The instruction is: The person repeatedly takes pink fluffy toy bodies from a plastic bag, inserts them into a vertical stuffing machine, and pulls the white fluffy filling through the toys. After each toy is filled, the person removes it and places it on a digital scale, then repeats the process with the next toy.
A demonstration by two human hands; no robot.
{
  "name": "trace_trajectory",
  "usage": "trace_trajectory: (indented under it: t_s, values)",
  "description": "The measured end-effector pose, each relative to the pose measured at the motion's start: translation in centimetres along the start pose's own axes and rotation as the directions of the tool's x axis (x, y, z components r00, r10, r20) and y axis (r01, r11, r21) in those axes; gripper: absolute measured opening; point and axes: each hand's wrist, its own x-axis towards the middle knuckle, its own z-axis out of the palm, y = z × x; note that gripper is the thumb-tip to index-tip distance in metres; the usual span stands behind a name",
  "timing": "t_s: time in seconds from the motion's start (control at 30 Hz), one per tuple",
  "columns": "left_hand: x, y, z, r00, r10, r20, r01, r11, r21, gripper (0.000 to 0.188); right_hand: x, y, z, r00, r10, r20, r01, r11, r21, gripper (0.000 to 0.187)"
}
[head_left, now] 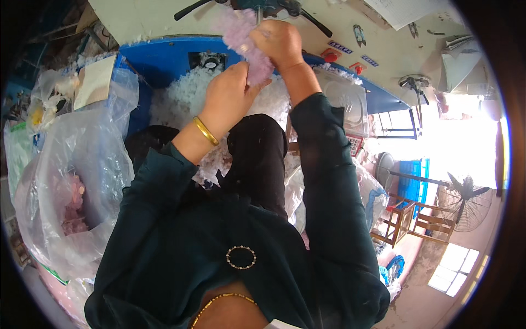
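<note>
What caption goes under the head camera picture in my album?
The left hand and right hand hold a fluffy pink piece, with white fluff and a clear plastic bag nearby.

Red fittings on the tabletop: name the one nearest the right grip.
The left red fitting is nearest the right grip, which holds pink fluff; the right red fitting sits farther off.

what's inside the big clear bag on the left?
Some pink fluff, seen low in the bag. How much, and what lies beneath it, can't be told: the cloudy, creased plastic hides the rest, and the left sleeve covers part of the bag's right edge.
</note>
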Motion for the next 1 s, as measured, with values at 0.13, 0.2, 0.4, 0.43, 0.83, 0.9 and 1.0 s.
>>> trace_trajectory:
  t_s: [0.13, 0.2, 0.4, 0.43, 0.83, 0.9, 1.0]
  values:
    - [-0.9, -0.1, -0.5, 0.997, 0.07, -0.036, -0.067, 0.995, 0.074, 0.032, -2.3, -0.7, -0.4, 0.992, 0.11, 0.062, -0.105, 0.991, -0.081, 0.028]
    - [-2.4, -1.0, -0.1, 0.945, 0.243, -0.218, -0.213, 0.965, 0.151, 0.035, -3.6, -2.5, -1.1, 0.992, 0.107, 0.061, -0.11, 0.993, 0.049, 0.029]
    - [-1.8, -1.3, -0.5, 0.889, -0.359, 0.285, 0.375, 0.214, -0.902, 0.025, -4.0, -4.8, -2.9, 0.948, 0.286, 0.142, -0.301, 0.949, 0.096, 0.032]
    - [-1.3, -1.4, -0.6, 0.818, -0.416, 0.398, 0.435, -0.006, -0.9, 0.025, -2.7, -4.3, -2.3, 0.929, 0.327, 0.171, -0.348, 0.931, 0.112, 0.032]
    - [-3.5, -0.3, 1.8, 0.987, -0.147, 0.057, 0.156, 0.869, -0.469, 0.026, -3.4, -4.6, -1.4, 0.931, 0.36, 0.057, -0.359, 0.933, -0.032, 0.023]
    - [-3.1, -0.3, 0.9, 0.989, 0.073, -0.129, -0.118, 0.916, -0.384, 0.026, -3.5, -5.4, -2.5, 0.909, 0.385, 0.159, -0.382, 0.923, -0.05, 0.024]
    - [-0.4, -3.2, 1.0, 0.997, -0.006, -0.081, -0.02, 0.948, -0.318, 0.022, -2.0, -4.4, -1.7, 0.881, 0.435, 0.186, -0.448, 0.894, 0.029, 0.026]
